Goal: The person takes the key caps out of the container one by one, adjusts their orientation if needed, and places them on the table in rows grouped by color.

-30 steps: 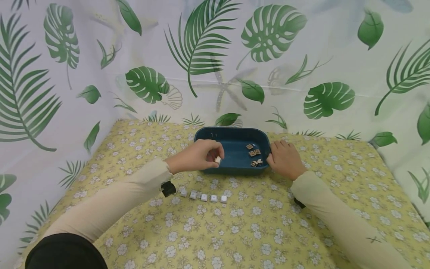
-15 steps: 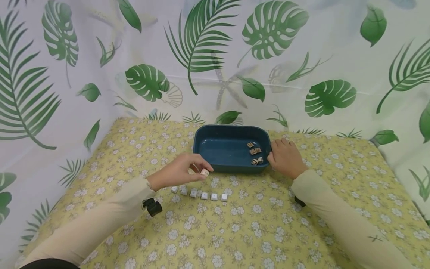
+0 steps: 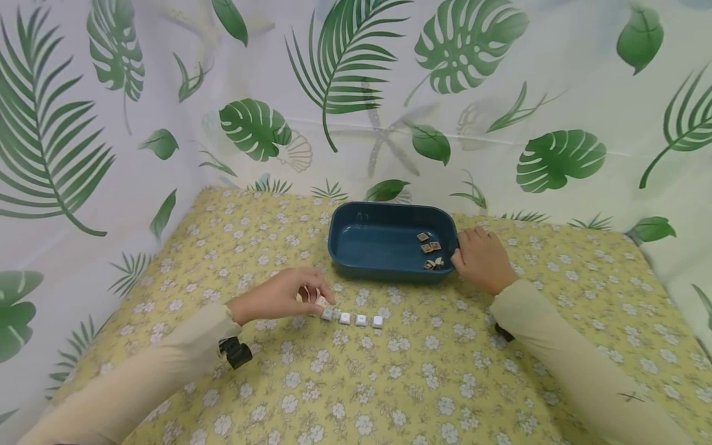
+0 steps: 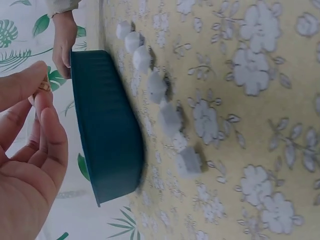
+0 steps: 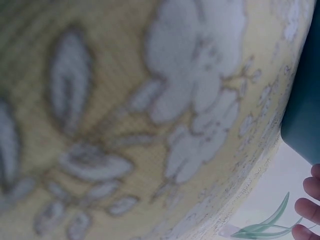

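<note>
My left hand (image 3: 285, 295) pinches a small keycap (image 4: 44, 86) between thumb and fingertips; its tan underside shows in the left wrist view. In the head view that hand is over the left end of a row of white keycaps (image 3: 345, 318), hiding part of the row. The left wrist view has several of them spaced out on the cloth, tops up. Behind the row stands a dark blue rectangular tub (image 3: 384, 273). At its right end my right hand (image 3: 484, 259) grips the rim. Several brown-looking keycaps (image 3: 427, 248) lie inside the tub, toward the right.
A yellow floral cloth (image 3: 356, 383) covers the table. Behind the tub hangs a white curtain (image 3: 345, 167) with a green leaf print. Dark wrist cameras (image 3: 236, 353) sit below both hands, over the beige sleeves.
From the tub's front left edge, my left hand has moved left and nearer with the keycap, down to the row. My right hand stays at the tub's end. The head view has shifted slightly.
</note>
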A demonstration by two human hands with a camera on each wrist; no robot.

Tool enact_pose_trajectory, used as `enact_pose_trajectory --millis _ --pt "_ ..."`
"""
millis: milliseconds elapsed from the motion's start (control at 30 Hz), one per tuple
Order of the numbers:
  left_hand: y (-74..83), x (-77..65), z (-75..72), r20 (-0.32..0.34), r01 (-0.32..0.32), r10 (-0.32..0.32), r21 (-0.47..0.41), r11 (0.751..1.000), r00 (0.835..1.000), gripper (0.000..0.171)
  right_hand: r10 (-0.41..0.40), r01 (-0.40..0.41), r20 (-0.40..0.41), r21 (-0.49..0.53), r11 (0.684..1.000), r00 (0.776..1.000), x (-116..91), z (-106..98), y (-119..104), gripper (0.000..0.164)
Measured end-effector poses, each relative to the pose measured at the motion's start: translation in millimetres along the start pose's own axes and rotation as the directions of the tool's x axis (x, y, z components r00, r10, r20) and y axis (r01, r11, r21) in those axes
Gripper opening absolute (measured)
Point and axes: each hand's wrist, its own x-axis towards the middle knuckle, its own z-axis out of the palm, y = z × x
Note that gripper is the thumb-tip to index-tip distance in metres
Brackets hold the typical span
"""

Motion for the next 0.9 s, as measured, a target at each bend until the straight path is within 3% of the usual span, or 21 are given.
enact_pose_trajectory --millis 433,600,900 --pt "-14.9 -26.8 26.7 -0.093 0.121 -0.128 -0.081 0.989 0.987 0.020 0.007 -0.007 0.006 0.009 1.000 1.000 -0.6 -2.6 -1.7 0.026" --pt "-22.9 -34.3 32.6 -0.129 0.150 -0.157 -0.065 0.987 0.979 0.016 0.009 -0.009 -0.001 0.018 1.000 1.000 0.3 -2.1 -2.1 0.024" --pt "-41.5 -42.5 27.9 -0.060 0.132 -0.133 -0.020 0.991 0.989 0.015 -0.002 0.003 -0.020 0.008 1.000 1.000 0.4 -3.4 -2.5 0.023"
